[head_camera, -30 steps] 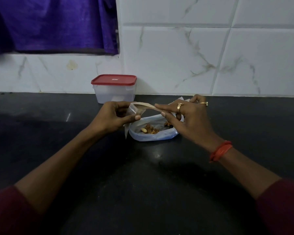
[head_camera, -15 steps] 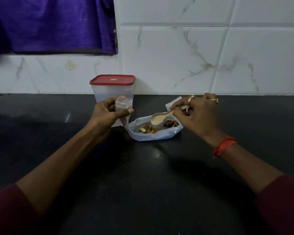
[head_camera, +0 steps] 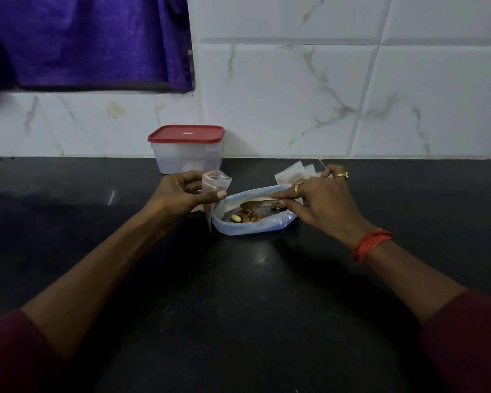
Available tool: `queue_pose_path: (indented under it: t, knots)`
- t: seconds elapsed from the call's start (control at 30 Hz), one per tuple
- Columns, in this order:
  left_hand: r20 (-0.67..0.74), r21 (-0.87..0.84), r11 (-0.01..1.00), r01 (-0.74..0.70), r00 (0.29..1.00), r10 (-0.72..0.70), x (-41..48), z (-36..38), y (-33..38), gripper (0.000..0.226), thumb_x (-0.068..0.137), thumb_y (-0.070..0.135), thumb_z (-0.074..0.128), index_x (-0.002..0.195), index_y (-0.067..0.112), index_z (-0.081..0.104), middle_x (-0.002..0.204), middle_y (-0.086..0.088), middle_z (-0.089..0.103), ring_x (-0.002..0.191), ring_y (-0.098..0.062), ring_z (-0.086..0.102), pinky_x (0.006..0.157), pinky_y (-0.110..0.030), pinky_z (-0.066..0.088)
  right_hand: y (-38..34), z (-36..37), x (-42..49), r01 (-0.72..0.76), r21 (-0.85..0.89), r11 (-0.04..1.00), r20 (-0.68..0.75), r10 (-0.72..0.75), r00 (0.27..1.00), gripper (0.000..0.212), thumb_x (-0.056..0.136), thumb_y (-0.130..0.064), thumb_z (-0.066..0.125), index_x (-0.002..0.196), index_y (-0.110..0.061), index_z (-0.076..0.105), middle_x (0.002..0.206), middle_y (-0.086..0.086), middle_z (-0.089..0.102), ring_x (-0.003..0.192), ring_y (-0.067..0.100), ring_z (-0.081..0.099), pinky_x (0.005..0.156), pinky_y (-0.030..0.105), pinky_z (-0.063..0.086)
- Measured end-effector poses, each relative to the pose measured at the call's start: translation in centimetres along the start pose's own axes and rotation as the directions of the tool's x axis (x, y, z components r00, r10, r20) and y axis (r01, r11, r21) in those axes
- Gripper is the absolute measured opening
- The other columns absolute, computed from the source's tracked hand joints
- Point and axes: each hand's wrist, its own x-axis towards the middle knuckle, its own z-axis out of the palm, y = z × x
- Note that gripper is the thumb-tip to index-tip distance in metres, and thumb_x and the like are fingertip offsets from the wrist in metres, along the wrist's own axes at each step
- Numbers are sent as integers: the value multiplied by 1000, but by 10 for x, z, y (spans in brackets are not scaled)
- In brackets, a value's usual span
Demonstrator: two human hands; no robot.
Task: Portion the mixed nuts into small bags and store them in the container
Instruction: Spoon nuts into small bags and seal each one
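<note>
Two forearms in maroon sleeves reach in from 5 and 7 o'clock over the near counter.

The left hand [head_camera: 186, 191] grips a small clear plastic bag [head_camera: 213, 184] between curled fingers and thumb. The bag's mouth is uppermost and its lower corner hangs free. It sits at 9 o'clock of the nut supply and just beside it.

The right hand [head_camera: 322, 204] pinches the handle of a pale spoon [head_camera: 253, 204], whose bowl lies inside the supply bag's mouth. A red thread band [head_camera: 372, 244] circles that wrist.

The supply is a larger bluish translucent plastic bag [head_camera: 255, 225] lying open on the counter. The brown and cream mixed nuts [head_camera: 245, 218] are loose inside it.

Handling, as judged:
- The small bag is very light, limp film and probably slippery.
- It wants holding at the rim with the mouth kept open.
- The nuts are hard, small and apt to roll off the spoon.

At 1 o'clock, behind the right hand, lie further small clear bags [head_camera: 291, 173]. Whether they are filled cannot be told.

At 11 o'clock, against the wall, stands the translucent rectangular plastic container [head_camera: 186, 157]. Its red lid [head_camera: 186, 133] is on, so nothing is being stored yet.

The surface is a polished black stone counter [head_camera: 238, 307], glossy with faint reflections. Behind it rise white marble-veined wall tiles [head_camera: 295, 95]. A purple curtain [head_camera: 82, 38] hangs at upper left. Lighting is dim.
</note>
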Motion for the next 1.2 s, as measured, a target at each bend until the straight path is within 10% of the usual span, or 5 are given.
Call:
queue_pose_path:
  t: [0.23, 0.53, 0.97, 1.2]
  knots:
    - [154, 127, 991, -37, 988, 17, 1, -9, 6, 45, 69, 19, 80, 112, 26, 68, 108, 7, 75, 102, -6, 70, 84, -21, 58, -2, -4, 3, -163, 210, 964, 124, 139, 983, 31, 83, -46, 54, 103, -38, 77, 50, -24, 41, 68, 10, 47, 89, 38, 28]
    - [200, 135, 982, -131, 974, 102, -1, -11, 5, 58, 53, 37, 81, 108, 27, 70, 103, 12, 76, 102, -5, 70, 80, -17, 56, -7, 0, 2, -294, 365, 883, 265, 205, 942, 20, 88, -26, 67, 102, -36, 78, 54, -29, 60, 59, -1, 59, 60, 16, 37]
    - [162, 213, 958, -191, 974, 158, -1, -2, 2, 38, 65, 31, 78, 102, 31, 68, 108, 10, 72, 105, -7, 67, 90, -22, 56, -20, 0, 5, -465, 414, 783, 344, 338, 876, 27, 92, -22, 63, 72, -38, 73, 66, -11, 69, 74, 12, 66, 76, 36, 56]
    - [124, 265, 930, -253, 966, 228, -2, 0, 1, 46, 67, 34, 79, 111, 26, 68, 105, 13, 72, 99, -2, 67, 76, -10, 54, -15, -5, 5, -571, 431, 699, 308, 481, 821, 29, 89, -22, 63, 64, -37, 66, 65, -14, 66, 72, 6, 62, 66, 23, 44]
